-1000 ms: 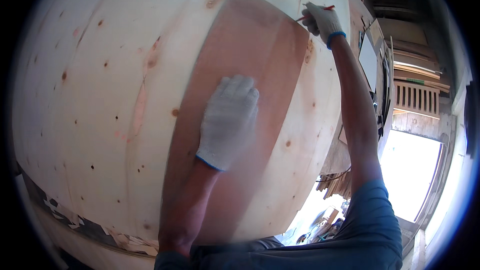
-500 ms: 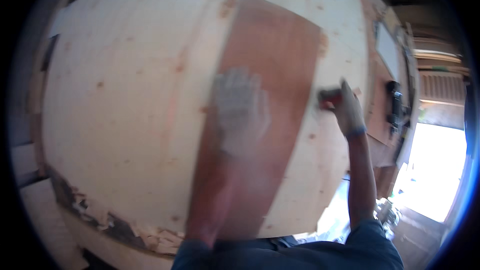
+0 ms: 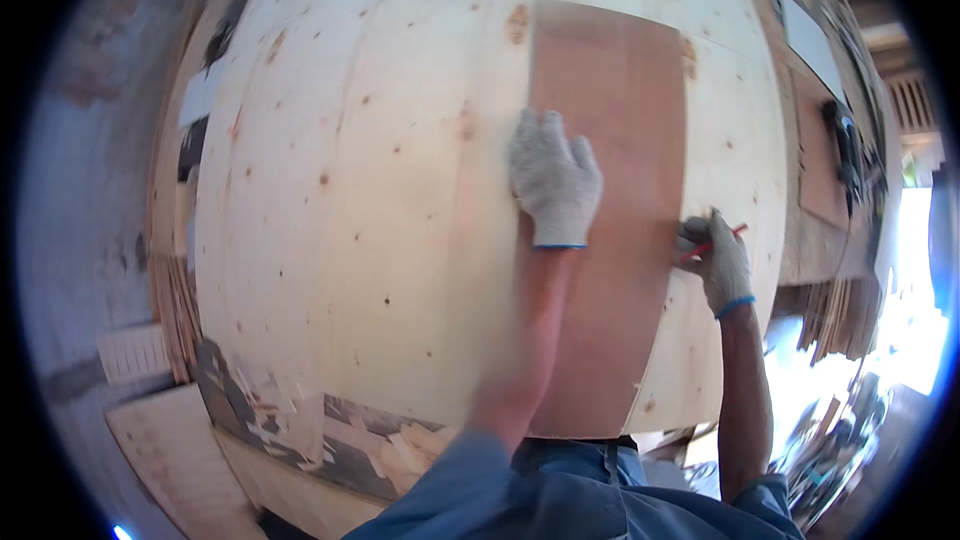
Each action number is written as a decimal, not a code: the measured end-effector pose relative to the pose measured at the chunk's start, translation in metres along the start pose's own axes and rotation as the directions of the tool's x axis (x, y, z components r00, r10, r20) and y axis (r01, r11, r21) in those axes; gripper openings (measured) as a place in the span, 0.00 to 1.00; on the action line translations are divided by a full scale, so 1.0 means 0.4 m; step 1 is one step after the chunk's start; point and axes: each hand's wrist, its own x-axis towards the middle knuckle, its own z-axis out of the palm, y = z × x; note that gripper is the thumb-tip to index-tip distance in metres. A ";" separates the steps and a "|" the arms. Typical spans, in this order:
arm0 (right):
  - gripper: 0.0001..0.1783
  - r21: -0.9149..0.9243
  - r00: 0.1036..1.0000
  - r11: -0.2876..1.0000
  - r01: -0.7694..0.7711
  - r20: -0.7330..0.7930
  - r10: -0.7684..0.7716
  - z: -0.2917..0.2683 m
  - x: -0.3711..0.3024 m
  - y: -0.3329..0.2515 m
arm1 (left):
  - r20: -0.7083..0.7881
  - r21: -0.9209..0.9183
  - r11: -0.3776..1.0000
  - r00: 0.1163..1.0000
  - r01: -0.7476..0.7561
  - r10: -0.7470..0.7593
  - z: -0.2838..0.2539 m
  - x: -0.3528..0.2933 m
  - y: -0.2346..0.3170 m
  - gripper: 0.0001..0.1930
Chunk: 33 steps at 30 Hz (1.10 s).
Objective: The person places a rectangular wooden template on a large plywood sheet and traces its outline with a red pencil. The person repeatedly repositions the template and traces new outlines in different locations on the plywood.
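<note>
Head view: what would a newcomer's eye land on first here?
A reddish-brown board lies lengthwise on a big pale plywood sheet, mid-frame. The gloved left hand presses flat on the board's left edge. The gloved right hand holds a red pencil at its right edge.

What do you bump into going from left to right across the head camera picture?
Pale plywood sheet → left hand in a knit glove → reddish-brown board → right hand holding a red pencil → dark tool on the side bench.
</note>
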 end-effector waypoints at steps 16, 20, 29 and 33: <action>0.23 -0.260 0.948 0.960 0.104 0.317 -0.017 0.412 -0.442 0.298 | 0.357 -0.337 0.938 0.910 -0.085 0.211 -0.216 0.160 -0.172 0.21; 0.18 -0.162 0.904 0.983 0.087 0.427 -0.009 0.452 -0.527 0.435 | 0.510 -0.487 0.871 0.787 -0.071 0.349 -0.311 0.054 -0.161 0.18; 0.12 -0.762 0.631 0.582 0.284 -0.308 -0.712 0.010 -0.439 0.383 | 0.208 0.349 0.928 0.976 -0.130 0.058 -0.716 -0.317 -0.676 0.23; 0.14 -0.864 0.688 0.489 0.120 -0.283 -0.668 -0.024 -0.344 0.348 | 0.058 0.317 0.927 0.971 0.203 -0.232 -0.786 -0.351 -0.857 0.28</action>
